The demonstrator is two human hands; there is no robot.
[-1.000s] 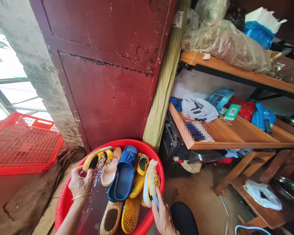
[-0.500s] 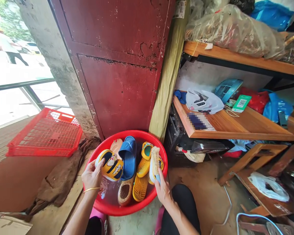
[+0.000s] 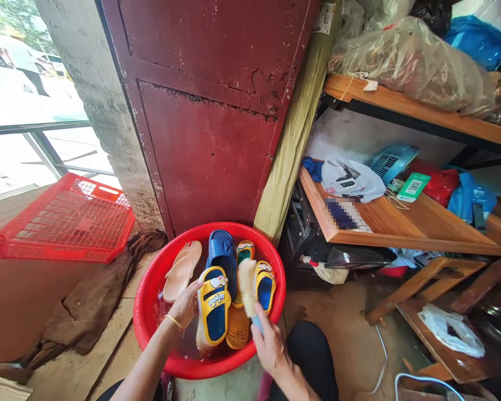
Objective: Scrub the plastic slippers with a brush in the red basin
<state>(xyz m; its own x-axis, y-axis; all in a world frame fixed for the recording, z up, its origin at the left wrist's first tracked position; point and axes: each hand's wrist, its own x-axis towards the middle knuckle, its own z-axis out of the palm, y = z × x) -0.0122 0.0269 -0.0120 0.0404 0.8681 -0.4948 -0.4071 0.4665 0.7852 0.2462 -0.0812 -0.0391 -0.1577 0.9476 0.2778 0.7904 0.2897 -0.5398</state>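
Yellow slipper point(image 3: 216, 323), left edge in grip of the left hand point(image 3: 183, 307), brush point(image 3: 247, 287) clasped in right hand point(image 3: 270, 344).

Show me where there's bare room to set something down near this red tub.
Bare wood shows on the lower shelf, between the blurred item, green card and front edge. Floor is open between the dark knee and pale cable. Crowded: the red tub, full of slippers, and the upper shelf, under plastic bags.

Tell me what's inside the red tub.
Dark water, a pale slipper, a blue slipper and yellow slippers, one held by the left hand. Water and footwear hide the tub's bottom, so anything there can't be seen.
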